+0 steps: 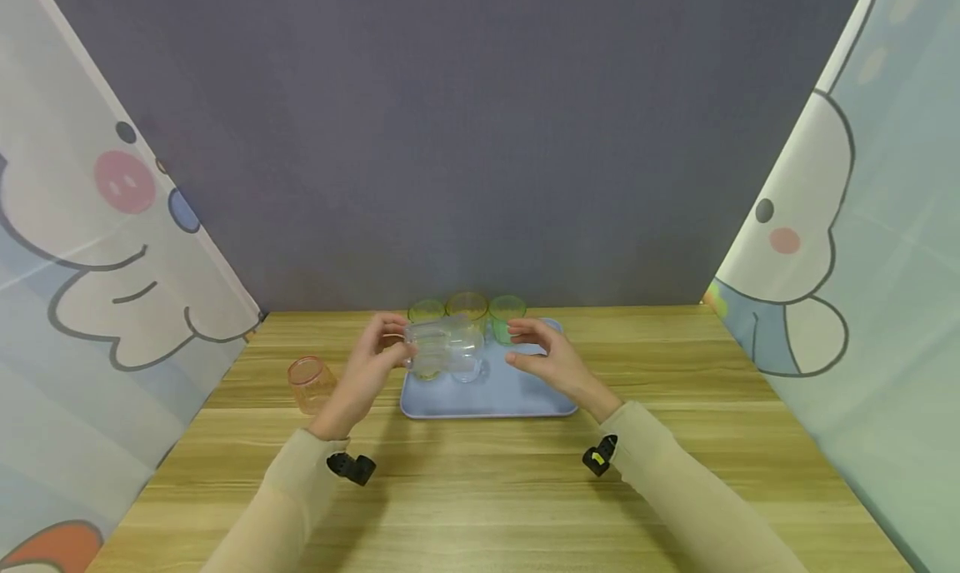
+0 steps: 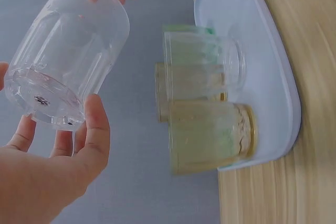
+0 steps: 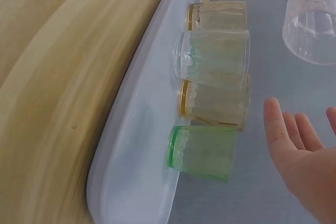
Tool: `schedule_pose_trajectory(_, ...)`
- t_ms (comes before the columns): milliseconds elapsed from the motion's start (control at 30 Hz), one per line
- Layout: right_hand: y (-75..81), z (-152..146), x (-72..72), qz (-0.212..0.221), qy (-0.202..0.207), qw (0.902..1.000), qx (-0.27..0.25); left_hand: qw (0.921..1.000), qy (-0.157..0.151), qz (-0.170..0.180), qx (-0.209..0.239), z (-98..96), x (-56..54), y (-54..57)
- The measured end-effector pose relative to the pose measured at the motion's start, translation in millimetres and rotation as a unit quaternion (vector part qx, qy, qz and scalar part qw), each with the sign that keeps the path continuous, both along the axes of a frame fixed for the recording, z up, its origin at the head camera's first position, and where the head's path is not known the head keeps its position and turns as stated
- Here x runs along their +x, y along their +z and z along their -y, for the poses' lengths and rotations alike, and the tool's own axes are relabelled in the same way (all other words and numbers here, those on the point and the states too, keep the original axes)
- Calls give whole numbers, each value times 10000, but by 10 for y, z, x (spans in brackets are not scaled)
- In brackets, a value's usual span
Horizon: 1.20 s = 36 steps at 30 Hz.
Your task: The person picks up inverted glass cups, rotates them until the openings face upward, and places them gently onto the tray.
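My left hand (image 1: pixel 367 365) grips a clear cup (image 2: pixel 71 40) round its base, holding it tilted on its side above the tray, mouth toward the right. To the right of that mouth, my right hand (image 1: pixel 553 363) hovers with fingers spread, holding nothing. Beneath them lies a light blue tray (image 1: pixel 517 394). On it stand a green cup (image 3: pixel 207 151), an amber cup (image 3: pixel 215 100), another clear cup (image 3: pixel 215 53) and a yellowish cup (image 2: pixel 202 137), all upright. In the head view the held cup partly covers the front ones.
A pink cup (image 1: pixel 311 386) stands on the wooden table (image 1: pixel 480 490) left of the tray, beside my left forearm. Behind the table rises a dark grey panel (image 1: pixel 480 156). Cartoon-printed curtains (image 1: pixel 885 223) hang at both sides.
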State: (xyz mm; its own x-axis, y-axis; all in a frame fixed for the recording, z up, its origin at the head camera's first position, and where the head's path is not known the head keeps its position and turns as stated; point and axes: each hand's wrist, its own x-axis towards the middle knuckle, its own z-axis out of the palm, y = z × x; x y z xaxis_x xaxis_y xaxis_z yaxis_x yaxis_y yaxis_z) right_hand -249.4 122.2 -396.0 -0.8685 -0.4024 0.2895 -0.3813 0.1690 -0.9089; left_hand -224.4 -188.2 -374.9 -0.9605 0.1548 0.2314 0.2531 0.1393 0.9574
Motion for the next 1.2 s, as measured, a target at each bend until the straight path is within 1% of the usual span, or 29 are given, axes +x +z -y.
schedule_pose_trajectory(200, 13, 24, 15, -107, 57, 9999, 10, 9998, -113, 102, 84, -70, -26, -32)
schedule_pose_trajectory(433, 30, 52, 45, -121, 361, 9991, -187, 9995, -167, 117, 237, -130, -20, -62)
schedule_pose_trajectory(667, 48, 60, 101, -15, 519, 9979, -400, 9987, -419, 19, 285, -209, -29, -126)
schedule_pose_trajectory(800, 75, 77, 154, 72, 632, 9970, -437, 9978, -534, 25, 398, -254, -27, -167)
schedule_pose_trajectory(867, 69, 80, 170, 86, 678, 9967, -446, 9970, -603, 85, 476, -276, -23, -181)
schedule_pose_trajectory(1000, 37, 72, 187, 88, 619, 9970, -463, 9951, -743, 202, 628, -319, 4, -194)
schedule_pose_trajectory(1100, 5, 50, 192, 131, 591, 9968, -525, 9941, -831, 280, 643, -354, 14, -208)
schedule_pose_trajectory(1200, -15, 22, 195, 259, 669, 9953, -656, 9934, -897, 319, 644, -388, 19, -220)
